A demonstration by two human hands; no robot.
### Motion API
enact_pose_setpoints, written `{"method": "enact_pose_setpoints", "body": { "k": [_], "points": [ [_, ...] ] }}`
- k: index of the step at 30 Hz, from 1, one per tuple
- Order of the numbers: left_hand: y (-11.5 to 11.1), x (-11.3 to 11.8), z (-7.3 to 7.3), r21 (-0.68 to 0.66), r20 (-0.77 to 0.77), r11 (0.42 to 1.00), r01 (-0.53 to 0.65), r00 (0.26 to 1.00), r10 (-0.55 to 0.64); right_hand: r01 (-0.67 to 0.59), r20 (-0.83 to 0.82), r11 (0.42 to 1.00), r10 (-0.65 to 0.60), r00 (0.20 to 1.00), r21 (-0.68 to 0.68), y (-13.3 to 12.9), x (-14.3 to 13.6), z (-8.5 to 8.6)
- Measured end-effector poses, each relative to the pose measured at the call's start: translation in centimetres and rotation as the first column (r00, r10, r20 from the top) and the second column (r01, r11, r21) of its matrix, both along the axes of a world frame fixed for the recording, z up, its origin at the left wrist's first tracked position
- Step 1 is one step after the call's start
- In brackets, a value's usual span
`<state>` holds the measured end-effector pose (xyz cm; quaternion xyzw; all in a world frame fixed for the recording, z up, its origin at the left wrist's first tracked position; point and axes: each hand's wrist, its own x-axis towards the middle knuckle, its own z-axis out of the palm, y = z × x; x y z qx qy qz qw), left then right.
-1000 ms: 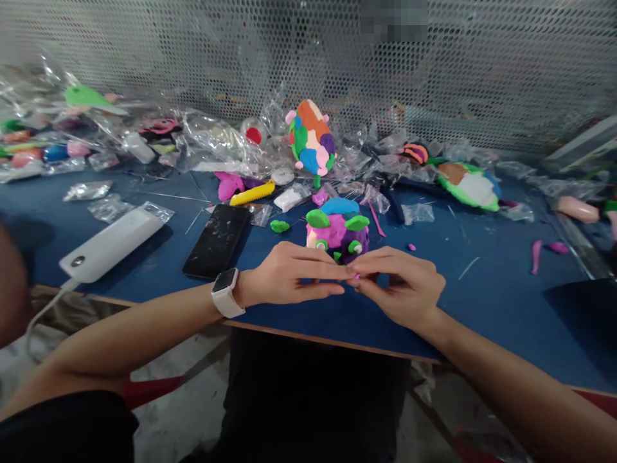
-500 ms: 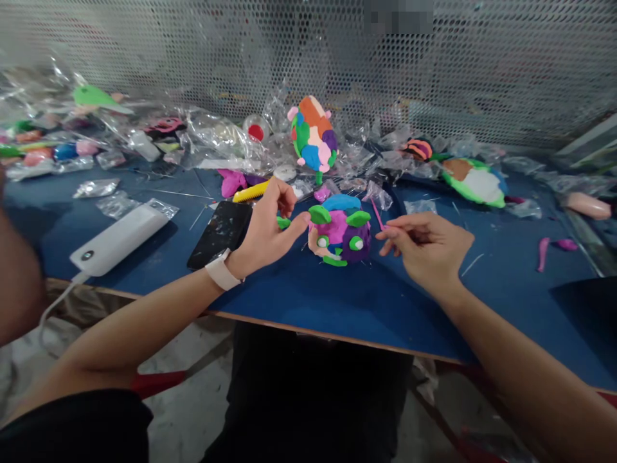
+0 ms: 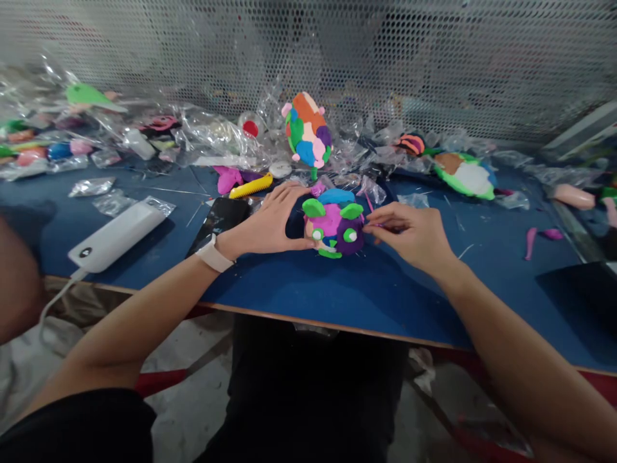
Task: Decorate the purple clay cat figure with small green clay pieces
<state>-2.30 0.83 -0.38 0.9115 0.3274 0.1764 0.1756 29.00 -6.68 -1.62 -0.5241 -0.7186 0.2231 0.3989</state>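
Note:
A clay animal head (image 3: 332, 222) with green ears, white-and-green eyes and pink and purple patches sits on the table in front of me. My left hand (image 3: 270, 222) is spread around its left side, thumb at the lower edge and fingers stretched behind. Between the pinched fingertips of my right hand (image 3: 409, 231) is a thin pink stick (image 3: 369, 202), close to the head's purple right side. Whether the stick's lower end touches the clay is hidden by the fingers. Behind the head stands a multicoloured clay egg shape (image 3: 309, 128) on a green stem.
Left of me lie a black phone (image 3: 219, 222), partly under my left hand, and a white power bank (image 3: 118, 235) with a cable. A yellow cutter-like tool (image 3: 251, 185) is behind. Clear wrappers (image 3: 216, 138) line the mesh panel (image 3: 216, 51). Pink clay scraps (image 3: 531, 243) lie right.
My left hand has opened out and moved around the clay head's left side. My right hand has come left, bringing the pink stick closer to the head. The view has shifted slightly.

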Motion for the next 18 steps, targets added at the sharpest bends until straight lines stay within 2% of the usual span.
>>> {"method": "enact_pose_setpoints", "body": {
  "k": [3,9,13,18],
  "points": [
    [0.1,0.4,-0.7,0.063,-0.029,0.998,-0.001,1.0,0.003,-0.067,0.124,0.998,0.069,0.99,-0.023,0.3,0.6,0.5],
    [0.5,0.7,-1.4,0.114,-0.115,0.993,0.0,0.993,0.013,-0.081,0.355,0.995,0.096,0.93,-0.057,0.3,1.3,1.6],
    [0.7,0.5,-1.5,0.13,-0.155,0.99,0.047,0.988,-0.027,-0.069,0.428,0.995,0.092,0.899,-0.069,0.2,1.2,1.7],
    [0.8,0.3,-1.9,0.155,-0.161,0.987,0.036,0.987,-0.011,-0.001,0.483,0.995,0.047,0.874,-0.095,0.2,1.0,1.2]
  ]
}}
